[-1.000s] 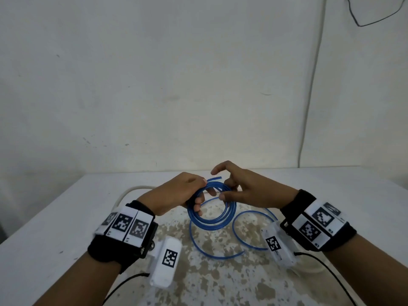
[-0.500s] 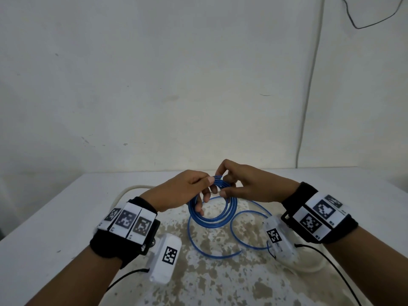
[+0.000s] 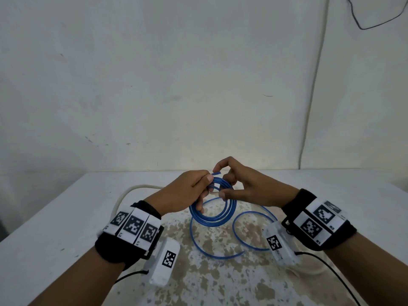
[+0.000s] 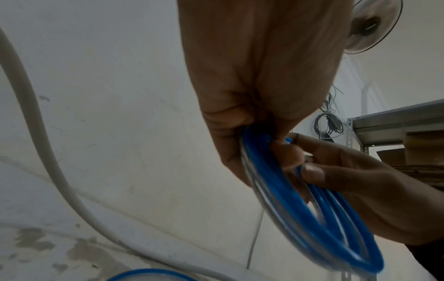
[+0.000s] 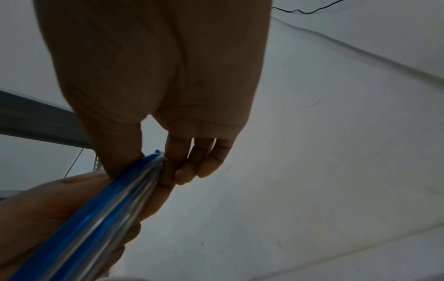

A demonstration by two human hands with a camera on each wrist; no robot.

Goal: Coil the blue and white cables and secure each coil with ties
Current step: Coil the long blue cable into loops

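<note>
The blue cable coil [image 3: 213, 214] is pinched at twelve o'clock by the left hand [image 3: 187, 193] and right hand [image 3: 247, 186], so the loops are kept gathered above the surface [image 3: 55, 239]

Bare workroom or storeroom: a stained white tabletop [image 3: 220, 283] against plain white walls [image 3: 176, 85]; a slotted-angle metal shelf [image 4: 396, 121] holding cardboard, hanging wire bundles [image 4: 328, 121], and a pedestal fan [image 4: 374, 26] behind.
</note>
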